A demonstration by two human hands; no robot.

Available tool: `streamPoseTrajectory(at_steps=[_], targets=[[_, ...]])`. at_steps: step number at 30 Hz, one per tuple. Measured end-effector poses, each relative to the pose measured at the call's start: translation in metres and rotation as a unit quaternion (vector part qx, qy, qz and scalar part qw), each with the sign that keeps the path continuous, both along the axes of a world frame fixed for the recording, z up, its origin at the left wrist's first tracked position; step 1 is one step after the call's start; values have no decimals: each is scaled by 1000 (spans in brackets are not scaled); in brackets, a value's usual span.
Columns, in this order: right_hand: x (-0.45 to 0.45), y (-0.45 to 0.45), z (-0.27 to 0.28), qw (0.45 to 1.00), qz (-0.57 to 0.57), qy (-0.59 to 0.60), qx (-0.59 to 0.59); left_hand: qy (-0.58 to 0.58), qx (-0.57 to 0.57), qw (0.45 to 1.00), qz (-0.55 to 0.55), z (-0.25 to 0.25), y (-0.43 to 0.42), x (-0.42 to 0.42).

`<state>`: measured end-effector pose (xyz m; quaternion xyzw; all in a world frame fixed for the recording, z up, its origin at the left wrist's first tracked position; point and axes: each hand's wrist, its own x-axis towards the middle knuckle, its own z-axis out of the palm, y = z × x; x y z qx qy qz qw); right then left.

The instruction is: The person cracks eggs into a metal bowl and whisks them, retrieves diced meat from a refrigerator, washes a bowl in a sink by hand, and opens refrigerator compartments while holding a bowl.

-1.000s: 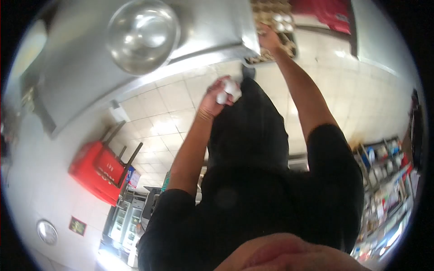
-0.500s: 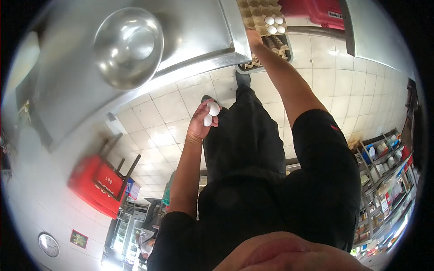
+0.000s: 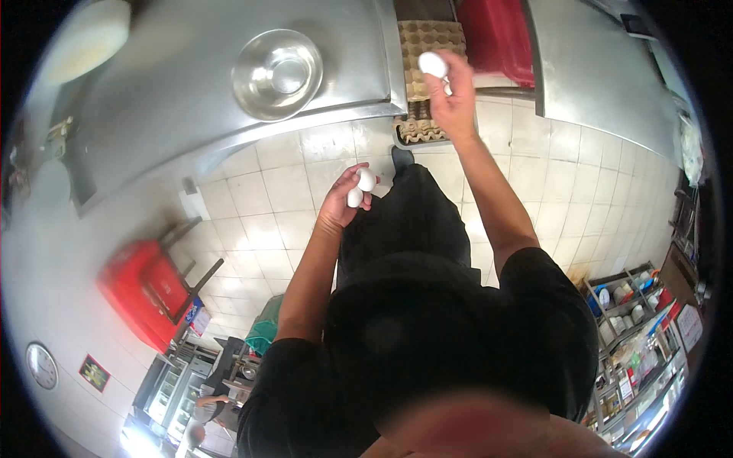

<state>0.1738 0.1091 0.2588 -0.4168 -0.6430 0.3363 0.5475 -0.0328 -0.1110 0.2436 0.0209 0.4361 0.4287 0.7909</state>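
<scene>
White eggs (image 3: 366, 180) rest in my left hand (image 3: 340, 200), at least two of them, with the fingers curled round them over the floor. My right hand (image 3: 456, 93) is raised above the egg cartons and grips white eggs (image 3: 433, 65); one shows clearly at the fingertips, and another is partly hidden by the fingers. Beneath it lie brown egg cartons (image 3: 416, 40) beside the steel counter, their visible cups without eggs. A shiny metal bowl (image 3: 277, 75) stands on the counter (image 3: 343, 46), away from both hands.
A red chair (image 3: 137, 294) is at the left by the wall. Another steel surface (image 3: 595, 91) and a red object (image 3: 496, 38) are at the upper right. Shelves with containers (image 3: 634, 320) stand at the lower right. A person (image 3: 217, 411) is far off at the lower left.
My right hand has lifted off the cartons and now holds eggs. The four eggs seen in the carton earlier no longer show there. My left hand keeps its eggs.
</scene>
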Motion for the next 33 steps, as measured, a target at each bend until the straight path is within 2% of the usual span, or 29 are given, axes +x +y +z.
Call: streamPoseTrajectory(at_steps=[2, 3, 6, 10, 12, 14, 16, 19, 20, 21, 23, 26, 33], targets=[[-7, -1, 9, 983, 64, -172, 4, 7, 14, 1000, 0, 19, 1, -2], [-12, -4, 11, 991, 51, -123, -21, 11, 20, 1000, -3, 26, -2, -3], [-19, -4, 19, 996, 14, -87, -21, 14, 36, 999, -9, 37, -7, -16], [-28, -8, 21, 991, 23, -128, -36, 5, 37, 999, 8, 50, -28, -35], [-34, 7, 4, 996, 7, 84, -42, 10, 47, 999, 25, 53, -36, -50], [-47, 7, 29, 947, -17, 263, -182, 20, 46, 997, 50, 58, -58, -63], [-75, 6, 73, 899, 79, 319, -287, 25, 51, 996, 64, 62, -73, -81], [-140, 0, 111, 973, 117, 77, -183, 24, 61, 993, 94, 62, -95, -99], [-153, 6, 114, 986, 108, -114, -47, 25, 63, 991, 111, 63, -104, -102], [-172, 10, 115, 978, 110, -172, 30, 23, 66, 990, 123, 63, -110, -107], [-200, 17, 103, 963, 134, -229, -49, 23, 67, 988, 140, 65, -122, -115], [-225, 32, 82, 929, 143, -339, -25, 15, 86, 984, 157, 65, -140, -129], [-248, 40, 78, 877, 159, -454, -10, 20, 86, 978, 187, 53, -177, -148]])
